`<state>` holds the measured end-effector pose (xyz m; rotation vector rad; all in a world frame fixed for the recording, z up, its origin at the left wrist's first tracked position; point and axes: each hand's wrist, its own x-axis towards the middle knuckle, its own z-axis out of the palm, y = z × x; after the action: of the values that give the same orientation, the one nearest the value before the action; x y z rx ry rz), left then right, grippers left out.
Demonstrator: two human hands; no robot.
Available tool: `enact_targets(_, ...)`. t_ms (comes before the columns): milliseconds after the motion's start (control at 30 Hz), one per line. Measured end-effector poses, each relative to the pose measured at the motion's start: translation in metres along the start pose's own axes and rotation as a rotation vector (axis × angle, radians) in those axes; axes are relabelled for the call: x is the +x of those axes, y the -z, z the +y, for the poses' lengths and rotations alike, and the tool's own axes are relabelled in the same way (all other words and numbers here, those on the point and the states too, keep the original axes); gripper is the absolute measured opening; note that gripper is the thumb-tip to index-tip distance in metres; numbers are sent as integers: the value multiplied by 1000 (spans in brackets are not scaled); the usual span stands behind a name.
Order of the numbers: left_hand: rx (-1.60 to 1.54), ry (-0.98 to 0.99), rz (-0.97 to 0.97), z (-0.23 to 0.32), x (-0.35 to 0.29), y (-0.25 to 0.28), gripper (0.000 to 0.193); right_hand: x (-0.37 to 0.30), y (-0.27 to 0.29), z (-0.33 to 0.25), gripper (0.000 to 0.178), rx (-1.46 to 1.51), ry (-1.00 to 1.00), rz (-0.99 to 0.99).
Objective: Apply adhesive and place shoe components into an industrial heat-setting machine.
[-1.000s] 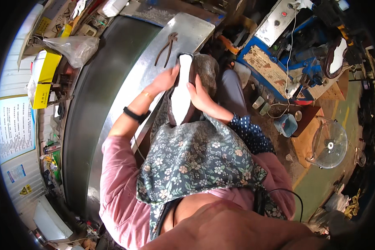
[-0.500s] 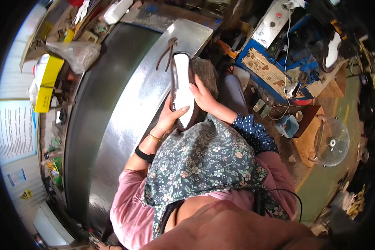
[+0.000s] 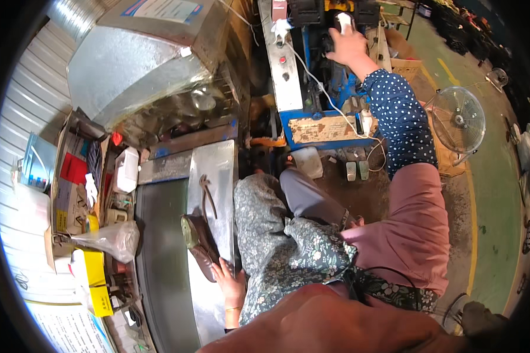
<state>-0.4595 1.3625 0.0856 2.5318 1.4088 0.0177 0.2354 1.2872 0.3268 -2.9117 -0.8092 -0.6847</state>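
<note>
On the metal-topped table [image 3: 221, 159] lies a dark brown shoe [image 3: 204, 250] with a greenish part at its far end. My left hand [image 3: 232, 286] is at its near end, fingers stretched out and touching it. Beyond the shoe rests a pair of pincers [image 3: 207, 197]. My right arm reaches far forward to the blue machine. There my right hand [image 3: 350, 49], fingers spread, is against a piece with a white surface [image 3: 344, 22], apparently another shoe's sole. Its lower part is hidden by the hand.
A dark belt [image 3: 168, 247] runs left of the metal top. Yellow boxes [image 3: 93, 282] and a plastic bag [image 3: 115, 240] sit beside it. A metal hood [image 3: 141, 65] stands at the far left. A white cable [image 3: 321, 88] crosses the machine; a fan [image 3: 458, 119] stands right.
Both hands held the shoe sole up before; now it lies on the table under my left hand's fingers. My right hand has moved forward to the machine. The view has turned right.
</note>
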Motion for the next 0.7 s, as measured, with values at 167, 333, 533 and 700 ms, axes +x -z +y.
enact_targets(167, -402, 83, 264, 28, 32, -12, 60, -9, -37, 28, 72, 337, -206, 86)
enact_targets(333, -1242, -3, 33, 52, 60, -8, 49, -34, -46, 32, 71, 511, -118, 274)
enact_targets(533, -1369, -273, -262, 133, 106, 53, 35, -137, 3, -14, 61, 1229, 398, 453)
enact_targets(700, -1800, -327, -192, 186, 157, 54, 67, -262, 16, -119, 84, 1522, 586, 206)
